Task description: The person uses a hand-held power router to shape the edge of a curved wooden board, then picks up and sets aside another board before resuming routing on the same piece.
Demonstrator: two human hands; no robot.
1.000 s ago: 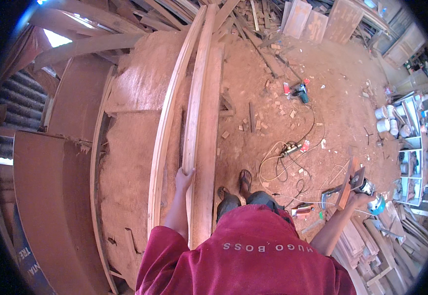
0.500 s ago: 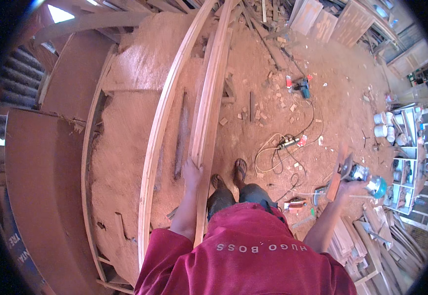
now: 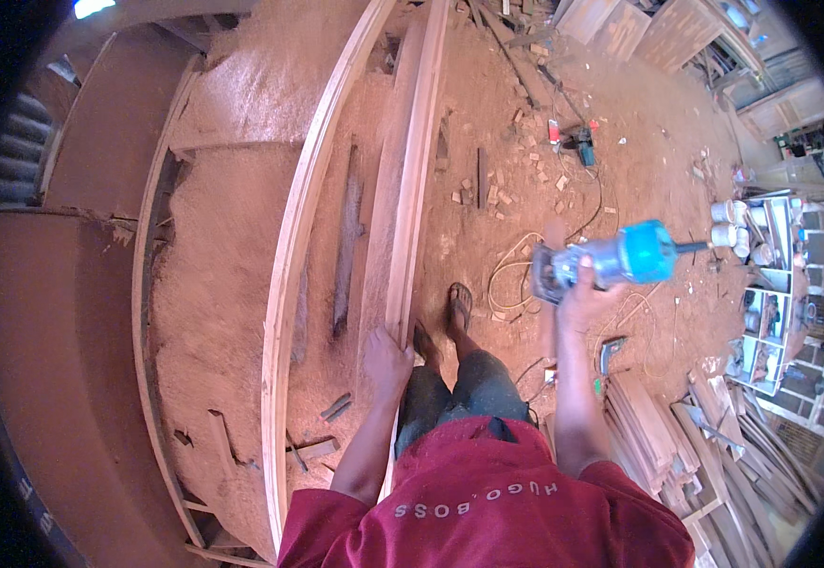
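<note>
A compact trim router with a teal cap and a grey body is gripped in my right hand, raised above the floor to the right of my legs. The router lies on its side, its base toward the left and its cord leaving on the right. My left hand is closed on a long grooved wooden strip, near its closer part. That strip runs away from me along a wider board. What my left fingertips touch underneath is hidden. Farther left, a second long pale timber lies roughly alongside.
Sawdust and wood offcuts cover the floor. A yellow cord loops beneath the router, and another teal power tool lies farther off. Stacked planks are at right, near a white shelf unit with tubs.
My right hand has brought the router leftward and forward, in from the far right. My left hand stays on the wooden strip. The view has shifted slightly.
</note>
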